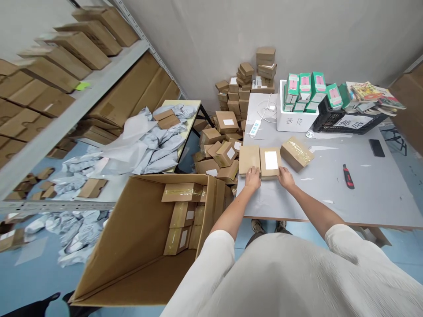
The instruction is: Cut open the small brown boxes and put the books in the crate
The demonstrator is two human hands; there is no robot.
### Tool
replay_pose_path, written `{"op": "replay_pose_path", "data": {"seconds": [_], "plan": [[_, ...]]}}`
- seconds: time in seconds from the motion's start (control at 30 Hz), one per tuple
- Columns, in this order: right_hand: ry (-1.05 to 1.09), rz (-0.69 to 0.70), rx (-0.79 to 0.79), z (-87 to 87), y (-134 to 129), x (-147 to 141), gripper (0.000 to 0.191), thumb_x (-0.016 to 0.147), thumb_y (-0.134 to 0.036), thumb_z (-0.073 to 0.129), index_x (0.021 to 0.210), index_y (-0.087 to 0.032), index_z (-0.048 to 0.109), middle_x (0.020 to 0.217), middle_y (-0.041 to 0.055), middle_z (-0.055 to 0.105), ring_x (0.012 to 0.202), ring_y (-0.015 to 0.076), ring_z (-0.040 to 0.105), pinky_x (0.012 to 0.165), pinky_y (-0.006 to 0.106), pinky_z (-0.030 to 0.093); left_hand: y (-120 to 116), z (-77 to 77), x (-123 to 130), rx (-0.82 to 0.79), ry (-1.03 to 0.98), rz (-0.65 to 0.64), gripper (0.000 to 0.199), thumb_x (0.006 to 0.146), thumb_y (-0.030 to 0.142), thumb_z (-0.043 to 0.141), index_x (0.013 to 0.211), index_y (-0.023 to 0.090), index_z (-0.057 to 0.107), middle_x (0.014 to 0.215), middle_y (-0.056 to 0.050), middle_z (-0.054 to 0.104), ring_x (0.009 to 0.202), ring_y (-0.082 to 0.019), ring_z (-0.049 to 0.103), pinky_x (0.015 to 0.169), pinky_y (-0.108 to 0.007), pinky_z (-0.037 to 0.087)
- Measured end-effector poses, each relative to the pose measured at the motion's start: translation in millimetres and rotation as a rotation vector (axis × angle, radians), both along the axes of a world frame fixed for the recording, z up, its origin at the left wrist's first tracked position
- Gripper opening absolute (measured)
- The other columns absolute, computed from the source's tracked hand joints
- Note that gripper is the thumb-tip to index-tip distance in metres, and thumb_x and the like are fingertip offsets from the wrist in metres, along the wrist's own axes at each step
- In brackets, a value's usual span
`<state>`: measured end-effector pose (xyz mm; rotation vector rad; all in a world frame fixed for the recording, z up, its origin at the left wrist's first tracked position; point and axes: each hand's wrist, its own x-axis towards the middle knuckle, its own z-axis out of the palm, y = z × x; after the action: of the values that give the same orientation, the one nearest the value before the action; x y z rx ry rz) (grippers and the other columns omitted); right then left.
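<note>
Two small brown cardboard boxes lie side by side on the grey table. My left hand [253, 178] grips the near edge of the plain left box [249, 157], close to where the two meet. My right hand [286, 177] holds the near right corner of the right box [265, 169], which has a white label [271, 160] on top. The undersides of both boxes are hidden. Just right of them a third box [296, 153], sealed with shiny tape, sits at an angle, touched by neither hand.
A red and black utility knife [348, 176] and a phone [376, 148] lie at right. Behind are a power strip [255, 128], a white bin [297, 122] of green boxes and a black crate [343, 125]. A large open carton [132, 220] stands left, near piled boxes [226, 122].
</note>
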<state>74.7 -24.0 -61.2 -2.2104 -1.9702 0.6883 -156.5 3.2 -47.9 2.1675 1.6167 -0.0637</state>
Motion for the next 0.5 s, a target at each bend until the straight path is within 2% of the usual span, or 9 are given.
{"op": "replay_pose_path", "data": {"seconds": [0.13,0.27,0.4,0.5], "plan": [[-0.038,-0.031,-0.028,7.2,6,-4,0.054,0.105,-0.024,0.055,0.158,-0.016,0.051,0.148,0.0199,0.063,0.127,0.0324,0.065,0.105,0.040,0.054,0,-2.9,-12,-0.017,0.022,-0.057,0.082,0.094,0.019,0.060,0.171,0.018,0.035,0.177,-0.020,0.035,0.165,-0.036,0.031,0.134,-0.053,0.028],[-0.070,-0.041,-0.046,13.9,13,-10,0.050,0.106,-0.023,0.054,0.156,-0.016,0.051,0.143,0.0198,0.066,0.124,0.0316,0.066,0.102,0.039,0.053,-1,-3.9,-19,-0.059,0.067,-0.096,0.090,0.092,0.020,0.062,0.174,0.020,0.027,0.182,-0.018,0.026,0.168,-0.036,0.023,0.136,-0.058,0.022],[-0.081,-0.049,-0.075,20.3,18,-18,0.049,0.107,-0.025,0.054,0.155,-0.016,0.051,0.143,0.0197,0.066,0.123,0.0310,0.067,0.101,0.039,0.053,7,-0.2,-21,-0.084,0.087,-0.109,0.092,0.091,0.026,0.067,0.174,0.023,0.027,0.182,-0.018,0.024,0.169,-0.036,0.021,0.136,-0.059,0.022],[-0.098,-0.051,-0.100,25.4,19,-21,0.050,0.110,-0.033,0.051,0.157,-0.017,0.050,0.146,0.0204,0.064,0.127,0.0325,0.065,0.102,0.041,0.053,14,5.1,-19,-0.092,0.082,-0.104,0.086,0.092,0.027,0.066,0.171,0.024,0.031,0.181,-0.017,0.026,0.168,-0.037,0.023,0.135,-0.059,0.025]]}}
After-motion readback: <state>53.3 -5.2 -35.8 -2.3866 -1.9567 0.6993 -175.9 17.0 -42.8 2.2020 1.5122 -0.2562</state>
